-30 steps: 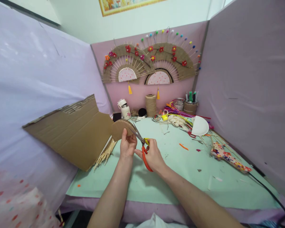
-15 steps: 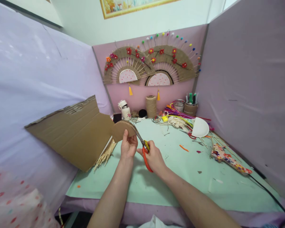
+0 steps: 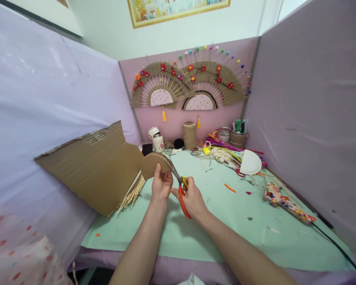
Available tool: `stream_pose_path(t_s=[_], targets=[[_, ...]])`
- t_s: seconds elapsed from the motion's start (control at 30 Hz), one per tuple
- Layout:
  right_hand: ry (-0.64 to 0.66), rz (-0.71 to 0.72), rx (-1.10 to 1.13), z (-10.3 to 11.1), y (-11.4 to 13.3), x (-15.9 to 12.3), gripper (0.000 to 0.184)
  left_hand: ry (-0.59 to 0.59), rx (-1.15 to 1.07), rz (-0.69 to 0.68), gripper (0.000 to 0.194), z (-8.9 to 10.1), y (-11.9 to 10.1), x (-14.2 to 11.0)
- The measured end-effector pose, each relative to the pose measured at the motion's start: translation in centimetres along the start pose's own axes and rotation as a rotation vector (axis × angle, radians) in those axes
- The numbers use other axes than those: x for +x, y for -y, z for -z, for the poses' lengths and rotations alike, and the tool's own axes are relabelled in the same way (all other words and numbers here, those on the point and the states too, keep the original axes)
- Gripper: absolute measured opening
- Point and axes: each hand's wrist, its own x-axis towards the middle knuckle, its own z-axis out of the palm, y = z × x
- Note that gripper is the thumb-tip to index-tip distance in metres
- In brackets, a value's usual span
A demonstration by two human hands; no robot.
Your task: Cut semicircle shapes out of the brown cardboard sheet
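Observation:
Above the middle of the table, my left hand [image 3: 162, 182] grips a rounded piece of brown cardboard [image 3: 151, 164], thumb on its near face. My right hand [image 3: 192, 198] is closed on the handles of a pair of scissors [image 3: 182, 198], one loop orange-red and the other yellow. The blades point up and to the left and lie along the cardboard's curved right edge. Whether they are biting into it I cannot tell. Left of my left hand, a bundle of thin wooden sticks [image 3: 132, 196] lies partly beneath a large cardboard sheet [image 3: 97, 170].
A twine spool [image 3: 189, 135] and a white bottle [image 3: 156, 139] stand at the back. To the right lie a white half-disc [image 3: 250, 162], pipe cleaners and a flower-patterned glue gun [image 3: 287, 204] with a trailing cord. Two decorated cardboard fans [image 3: 219, 79] hang on the back panel.
The whole view has shifted slightly downward in the picture as the camera tilted. My hands, the cardboard and the scissors keep nearly the same arrangement.

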Motion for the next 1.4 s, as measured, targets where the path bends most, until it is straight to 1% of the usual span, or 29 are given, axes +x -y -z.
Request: stream_pose_path(t_s=[0.27, 0.4, 0.57, 0.63, 0.8, 0.97, 1.07, 1.2, 1.4], targets=[[-0.097, 0.059, -0.022, 0.0, 0.2, 0.1, 0.041, -0.039, -0.001, 0.009, 0.022, -0.4, 0.0, -0.4], [-0.092, 0.067, -0.027, 0.1, 0.1, 0.2, 0.041, -0.036, 0.002, 0.027, 0.022, -0.6, 0.2, -0.6], [-0.105, 0.076, -0.027, 0.1, 0.1, 0.2, 0.041, -0.025, 0.001, 0.010, 0.022, -0.4, 0.2, -0.5], [-0.089, 0.062, -0.018, 0.2, 0.2, 0.2, 0.040, -0.027, 0.005, 0.015, 0.021, -0.3, 0.3, -0.5], [-0.044, 0.016, -0.018, 0.4, 0.2, 0.2, 0.031, -0.019, 0.010, 0.004, 0.021, -0.3, 0.4, -0.6], [-0.045, 0.044, -0.066, 0.7, -0.1, 0.3, 0.024, 0.015, 0.011, -0.003, 0.023, -0.3, 0.4, -0.7], [-0.042, 0.061, -0.108, 0.9, 0.0, 0.2, 0.024, 0.036, 0.014, -0.001, 0.024, -0.3, 0.4, -0.8], [-0.047, 0.082, -0.138, 1.1, 0.3, 0.1, 0.027, 0.020, 0.009, 0.009, 0.022, -0.4, 0.4, -0.8], [-0.051, 0.105, -0.190, 1.2, 0.5, 0.0, 0.032, 0.027, -0.004, 0.015, 0.021, -0.4, 0.4, -0.8]])
